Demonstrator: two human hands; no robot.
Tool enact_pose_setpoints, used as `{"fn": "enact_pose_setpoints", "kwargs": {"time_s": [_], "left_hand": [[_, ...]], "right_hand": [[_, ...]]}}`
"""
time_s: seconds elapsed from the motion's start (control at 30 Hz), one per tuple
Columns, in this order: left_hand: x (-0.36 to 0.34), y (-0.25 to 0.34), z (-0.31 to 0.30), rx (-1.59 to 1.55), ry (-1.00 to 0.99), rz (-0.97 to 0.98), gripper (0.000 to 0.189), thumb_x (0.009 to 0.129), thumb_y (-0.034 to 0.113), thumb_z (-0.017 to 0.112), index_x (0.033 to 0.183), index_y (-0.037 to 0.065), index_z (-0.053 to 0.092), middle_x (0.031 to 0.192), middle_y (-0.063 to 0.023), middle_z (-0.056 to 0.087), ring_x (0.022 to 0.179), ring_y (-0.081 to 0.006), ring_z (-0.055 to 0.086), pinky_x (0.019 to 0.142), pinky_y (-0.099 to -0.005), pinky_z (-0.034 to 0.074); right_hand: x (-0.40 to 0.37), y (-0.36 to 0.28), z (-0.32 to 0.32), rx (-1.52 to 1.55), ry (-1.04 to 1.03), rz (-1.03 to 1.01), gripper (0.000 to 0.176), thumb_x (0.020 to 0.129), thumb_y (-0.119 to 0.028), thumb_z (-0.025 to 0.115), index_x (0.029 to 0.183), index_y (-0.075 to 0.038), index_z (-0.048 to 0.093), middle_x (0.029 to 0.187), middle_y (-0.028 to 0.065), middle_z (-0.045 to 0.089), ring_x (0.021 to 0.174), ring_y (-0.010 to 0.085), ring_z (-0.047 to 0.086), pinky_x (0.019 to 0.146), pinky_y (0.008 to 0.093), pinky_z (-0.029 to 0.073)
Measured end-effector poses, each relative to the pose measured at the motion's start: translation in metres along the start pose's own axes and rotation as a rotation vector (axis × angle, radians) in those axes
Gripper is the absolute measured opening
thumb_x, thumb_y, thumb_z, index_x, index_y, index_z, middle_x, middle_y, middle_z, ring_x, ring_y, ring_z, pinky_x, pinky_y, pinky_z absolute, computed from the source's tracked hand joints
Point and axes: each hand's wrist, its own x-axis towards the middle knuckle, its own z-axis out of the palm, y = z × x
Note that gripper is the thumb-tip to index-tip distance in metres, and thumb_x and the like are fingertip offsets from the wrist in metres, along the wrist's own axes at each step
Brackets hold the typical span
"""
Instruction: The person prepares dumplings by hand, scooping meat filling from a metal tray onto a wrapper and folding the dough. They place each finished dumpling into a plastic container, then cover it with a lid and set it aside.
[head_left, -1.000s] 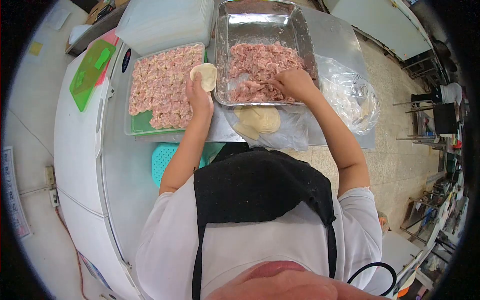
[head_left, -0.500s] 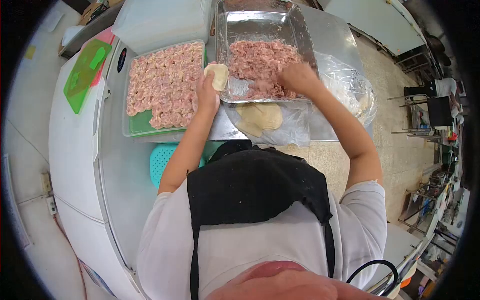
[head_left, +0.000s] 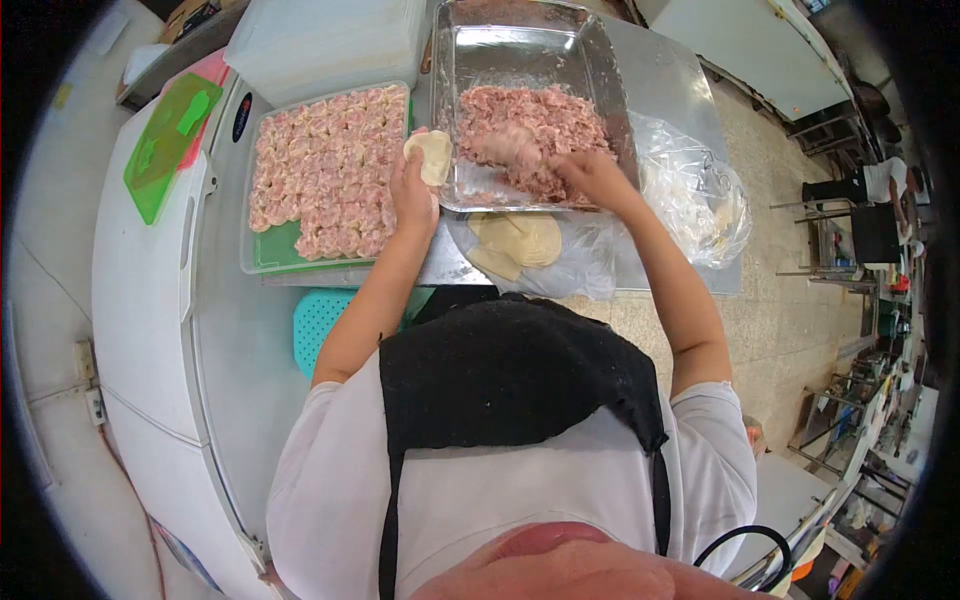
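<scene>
My left hand [head_left: 412, 195] holds up a thin round dough wrapper [head_left: 430, 158] between the two trays, fingers closed on its edge. Over the metal tray [head_left: 622, 150] my right hand [head_left: 597, 180] is closed around something I cannot make out. A blurred lump of minced meat [head_left: 515, 148] extends leftward from its fingertips, above the pile of raw minced meat [head_left: 545, 108]. Just below that tray, a stack of wrappers [head_left: 535, 238] lies on a plastic bag [head_left: 588, 265]. To the left, filled dumplings [head_left: 330, 160] stand in tight rows in a plastic tray [head_left: 250, 262] with a green base.
Stacked translucent containers [head_left: 325, 40] stand behind the dumplings. A clear plastic bag [head_left: 695, 195] rests on the steel table [head_left: 665, 70] at right. On the white freezer [head_left: 150, 300] lies a green board [head_left: 170, 150]. Below the table edge is a turquoise perforated basket [head_left: 318, 325].
My right hand has shifted slightly down and left, and a blurred lump of meat now shows off its fingertips. The left hand still holds the wrapper, nearly in place.
</scene>
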Motion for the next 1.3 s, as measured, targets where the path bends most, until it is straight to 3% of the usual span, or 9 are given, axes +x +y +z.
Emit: {"fn": "enact_pose_setpoints", "kwargs": {"time_s": [0.17,0.23,0.37,0.5,0.67,0.8,1.0,1.07,1.3], "left_hand": [[0.000,-0.003,0.000,0.019,-0.009,0.018,0.033,0.098,0.013,0.044,0.127,-0.001,0.051,0.122,-0.0125,0.057,0.111,-0.0214,0.058,0.095,-0.0320,0.046],[-0.001,-0.004,-0.003,0.093,-0.033,0.037,0.035,0.098,0.013,0.044,0.129,-0.002,0.048,0.124,-0.0138,0.056,0.113,-0.0230,0.056,0.097,-0.0336,0.046],[-0.002,-0.002,0.000,0.187,-0.057,0.064,0.036,0.097,0.012,0.044,0.130,-0.003,0.047,0.127,-0.0142,0.054,0.117,-0.0239,0.054,0.099,-0.0342,0.044],[-0.002,-0.008,-0.001,0.259,-0.037,0.132,0.033,0.098,0.015,0.044,0.125,-0.001,0.053,0.120,-0.0102,0.057,0.109,-0.0176,0.056,0.094,-0.0286,0.043],[-0.002,-0.009,-0.001,0.315,-0.032,0.154,0.034,0.099,0.019,0.044,0.126,0.001,0.053,0.121,-0.0096,0.057,0.109,-0.0167,0.055,0.094,-0.0286,0.043],[-0.006,-0.005,0.005,0.314,-0.018,0.129,0.035,0.099,0.019,0.044,0.127,0.000,0.053,0.121,-0.0096,0.057,0.108,-0.0167,0.056,0.094,-0.0286,0.044],[-0.002,-0.009,0.002,0.275,-0.022,0.153,0.035,0.098,0.018,0.045,0.128,0.001,0.052,0.119,-0.0100,0.059,0.108,-0.0165,0.056,0.094,-0.0288,0.044],[-0.004,-0.005,0.004,0.275,-0.029,0.148,0.034,0.098,0.017,0.047,0.127,0.001,0.053,0.118,-0.0101,0.059,0.107,-0.0170,0.057,0.093,-0.0291,0.045],[0.000,-0.007,-0.004,0.459,-0.024,0.189,0.032,0.097,0.014,0.050,0.125,-0.002,0.053,0.116,-0.0104,0.060,0.105,-0.0181,0.059,0.091,-0.0291,0.047]], "right_hand": [[0.033,-0.011,-0.054,0.002,0.311,0.249,0.032,0.093,-0.035,0.053,0.091,-0.009,0.071,0.081,0.0151,0.068,0.076,0.0278,0.066,0.064,0.0402,0.051],[0.043,0.009,-0.062,-0.919,0.408,0.011,0.032,0.092,-0.035,0.054,0.085,-0.008,0.069,0.081,0.0142,0.068,0.077,0.0279,0.068,0.063,0.0404,0.052],[0.029,-0.007,-0.079,-0.839,0.448,-0.031,0.026,0.088,-0.030,0.057,0.079,-0.008,0.068,0.081,0.0134,0.069,0.079,0.0302,0.068,0.063,0.0434,0.053],[0.003,-0.004,-0.053,-0.907,-0.073,-0.024,0.015,0.079,-0.020,0.061,0.074,-0.007,0.068,0.076,0.0153,0.068,0.071,0.0301,0.069,0.058,0.0439,0.053],[-0.046,-0.031,-0.004,-0.903,-0.059,-0.269,0.013,0.077,-0.014,0.059,0.072,-0.008,0.070,0.070,0.0137,0.068,0.065,0.0279,0.069,0.053,0.0403,0.052],[-0.020,-0.016,-0.057,-0.941,0.044,-0.163,0.014,0.075,-0.014,0.059,0.068,-0.010,0.070,0.067,0.0130,0.066,0.062,0.0279,0.068,0.051,0.0387,0.052],[-0.040,-0.015,-0.013,-0.848,-0.027,-0.219,0.014,0.074,-0.016,0.060,0.068,-0.008,0.070,0.068,0.0110,0.068,0.065,0.0288,0.069,0.054,0.0395,0.054],[-0.023,-0.016,-0.028,-0.804,-0.102,-0.041,0.015,0.075,-0.018,0.060,0.070,-0.007,0.070,0.071,0.0121,0.068,0.068,0.0304,0.069,0.057,0.0423,0.055],[-0.020,-0.035,-0.009,-0.765,-0.114,-0.196,0.016,0.076,-0.018,0.060,0.070,-0.008,0.070,0.073,0.0135,0.069,0.069,0.0296,0.069,0.057,0.0411,0.054]]}}
